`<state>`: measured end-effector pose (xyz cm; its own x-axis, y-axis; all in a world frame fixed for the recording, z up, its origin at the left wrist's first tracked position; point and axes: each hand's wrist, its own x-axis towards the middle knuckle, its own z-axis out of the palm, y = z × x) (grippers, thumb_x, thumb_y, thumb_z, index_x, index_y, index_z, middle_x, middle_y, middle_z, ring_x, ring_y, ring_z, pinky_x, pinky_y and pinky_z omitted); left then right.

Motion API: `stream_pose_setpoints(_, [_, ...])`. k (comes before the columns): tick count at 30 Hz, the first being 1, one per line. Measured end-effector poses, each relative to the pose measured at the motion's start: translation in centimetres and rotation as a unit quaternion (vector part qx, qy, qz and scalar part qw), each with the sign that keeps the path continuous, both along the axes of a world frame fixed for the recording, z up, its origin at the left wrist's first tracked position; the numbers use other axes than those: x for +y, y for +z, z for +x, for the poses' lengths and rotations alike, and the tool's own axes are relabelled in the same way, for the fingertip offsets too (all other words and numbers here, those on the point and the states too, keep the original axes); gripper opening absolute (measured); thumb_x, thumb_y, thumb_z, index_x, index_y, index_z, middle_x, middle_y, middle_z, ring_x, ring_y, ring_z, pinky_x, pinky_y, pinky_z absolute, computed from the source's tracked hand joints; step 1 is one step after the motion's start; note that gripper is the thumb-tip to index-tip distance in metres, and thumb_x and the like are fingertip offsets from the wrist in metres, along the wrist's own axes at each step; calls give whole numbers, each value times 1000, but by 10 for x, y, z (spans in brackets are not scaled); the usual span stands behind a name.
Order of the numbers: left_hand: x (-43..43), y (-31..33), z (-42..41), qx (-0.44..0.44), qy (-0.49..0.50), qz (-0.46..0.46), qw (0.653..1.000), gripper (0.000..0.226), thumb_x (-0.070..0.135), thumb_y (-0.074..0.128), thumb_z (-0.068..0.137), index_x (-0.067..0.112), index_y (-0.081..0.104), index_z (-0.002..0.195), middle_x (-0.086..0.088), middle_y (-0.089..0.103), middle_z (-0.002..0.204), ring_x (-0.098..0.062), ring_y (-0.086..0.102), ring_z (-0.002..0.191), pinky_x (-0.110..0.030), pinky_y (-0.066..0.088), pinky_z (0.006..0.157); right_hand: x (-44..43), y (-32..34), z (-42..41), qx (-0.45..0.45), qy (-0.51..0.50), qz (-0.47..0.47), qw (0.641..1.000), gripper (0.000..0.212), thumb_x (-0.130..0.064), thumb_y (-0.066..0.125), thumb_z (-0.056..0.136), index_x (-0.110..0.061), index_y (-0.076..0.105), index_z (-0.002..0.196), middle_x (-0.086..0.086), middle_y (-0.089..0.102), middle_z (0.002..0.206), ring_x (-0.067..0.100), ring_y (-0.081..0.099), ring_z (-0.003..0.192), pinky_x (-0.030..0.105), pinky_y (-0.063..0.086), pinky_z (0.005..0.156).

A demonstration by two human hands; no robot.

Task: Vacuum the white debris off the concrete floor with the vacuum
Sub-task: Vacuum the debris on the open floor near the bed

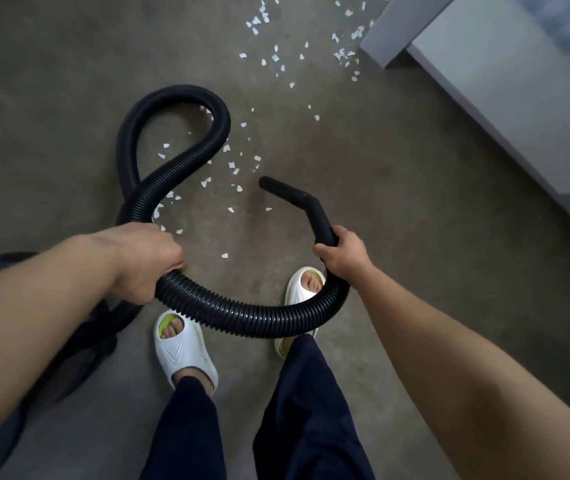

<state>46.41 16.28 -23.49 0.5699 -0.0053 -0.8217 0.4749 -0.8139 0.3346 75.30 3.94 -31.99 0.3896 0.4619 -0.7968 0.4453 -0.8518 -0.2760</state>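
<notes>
Position: head-worn, one wide-angle view
Facing: forward, steeply down at floor (pixel 397 209)
Nearness: close above hose (pixel 242 311), floor farther

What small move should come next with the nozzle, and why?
Probably ease the nozzle forward and left into the nearest white debris. The right hand grips it, its tip points at scraps lying just beyond, and the left hand holds the hose.
</notes>
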Motion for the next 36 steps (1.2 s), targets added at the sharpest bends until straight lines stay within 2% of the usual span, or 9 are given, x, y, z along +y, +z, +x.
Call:
stream_pose_setpoints(7, [0, -13, -38, -8, 50, 24, 998, 17, 23, 52, 61, 24, 54, 78, 7, 57, 76, -18, 57, 84, -32, 50, 81, 32, -7, -22, -15, -28, 27, 999, 27, -22, 63, 77, -11, 57, 101, 16, 66, 94, 38, 67, 84, 51, 57, 76])
stream_pose_setpoints(11, [-11, -21, -57, -85, 81, 60, 991, 23, 19, 57, 70, 29, 48, 88, 15, 44, 90, -13, 46, 106, -22, 33, 101, 30, -4, -37, -27, -17, 28, 999, 28, -22, 63, 77, -11, 56, 103, 16, 65, 93, 38, 66, 83, 51, 57, 75])
stream_pose_setpoints(15, [-22, -23, -76, -97, 112, 120, 982, 42, 20, 58, 77, 31, 49, 117, 11, 45, 126, -12, 33, 131, -24, 8, 114, 22, 2, -57, -70, 4, 74, 995, 25, -23, 61, 78, -16, 54, 101, 5, 61, 87, 31, 64, 81, 38, 53, 68])
stream_pose_setpoints(18, [-24, -18, -103, -33, 159, 132, 978, 60, 25, 56, 85, 28, 37, 142, 6, 30, 151, -15, 18, 144, -28, 6, 117, 23, 9, -81, -129, 60, 80, 987, 43, -26, 59, 80, -22, 47, 122, 8, 60, 96, 33, 61, 87, 36, 48, 71])
stream_pose_setpoints(21, [-28, -8, -133, 23, 170, 137, 975, 59, 27, 55, 87, 25, 36, 143, 3, 37, 147, -17, 29, 139, -31, 14, 117, 29, 19, -107, -179, 145, 55, 971, 74, -30, 58, 86, -28, 22, 150, 15, 53, 113, 39, 58, 96, 42, 47, 80])
stream_pose_setpoints(24, [-35, 7, -162, 54, 167, 154, 972, 49, 29, 53, 87, 24, 44, 135, 2, 52, 131, -19, 46, 125, -32, 25, 113, 37, 33, -141, -191, 178, 63, 963, 80, -30, 57, 89, -26, 10, 154, 17, 47, 119, 41, 57, 96, 38, 39, 75])
stream_pose_setpoints(29, [-51, 32, -217, 112, 185, 151, 965, 46, 46, 52, 87, 27, 50, 129, 3, 55, 126, -20, 50, 119, -32, 36, 100, 46, 57, -215, -201, 159, 89, 962, 83, -21, 55, 89, -29, 5, 154, 17, 41, 126, 38, 57, 85, 39, 41, 73])
stream_pose_setpoints(33, [-74, 45, -265, 152, 242, 125, 950, 67, 65, 54, 80, 28, 48, 135, 5, 45, 141, -17, 37, 133, -33, 25, 111, 47, 73, -281, -204, 133, 152, 958, 93, -11, 56, 86, -39, -2, 153, 12, 35, 120, 29, 47, 65, 40, 43, 68])
stream_pose_setpoints(36, [-83, 45, -281, 123, 275, 141, 943, 66, 64, 55, 80, 30, 49, 137, 7, 41, 146, -14, 29, 139, -32, 15, 117, 51, 76, -320, -191, 149, 160, 957, 94, -10, 55, 85, -42, -2, 152, 13, 34, 122, 28, 45, 63, 39, 42, 69])
